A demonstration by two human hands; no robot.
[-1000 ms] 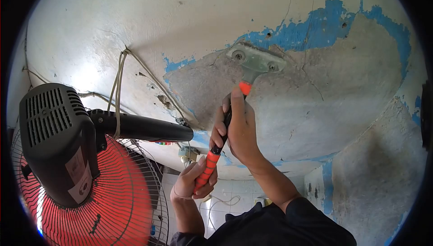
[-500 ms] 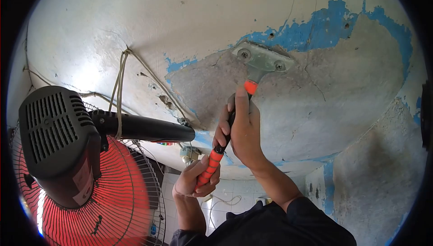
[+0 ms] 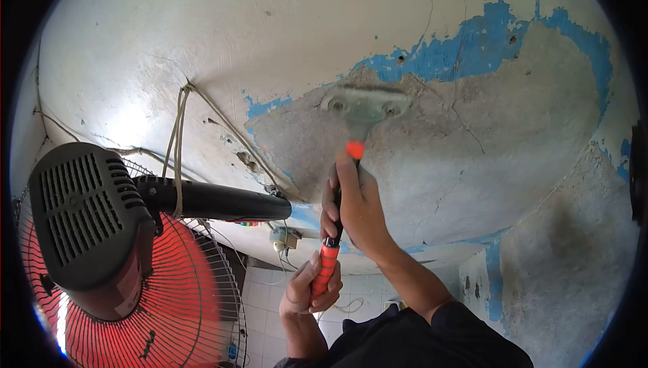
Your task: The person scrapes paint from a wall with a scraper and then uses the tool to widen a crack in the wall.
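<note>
Scraper (image 3: 363, 106) gripped; fan lbl (image 3: 130, 286) unreadable.

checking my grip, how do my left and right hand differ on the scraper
Right hand grips the scraper high on the handle, forefinger stretched along it toward the blade; left hand sits lower, fingers curled round the orange end. Both are closed on the handle.

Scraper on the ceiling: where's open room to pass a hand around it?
Open: the bare grey plaster right of the scraper, bordered by the blue paint rim, and the white ceiling beyond it. Crowded: left of it, where the cords loop round the fan's arm.
</note>
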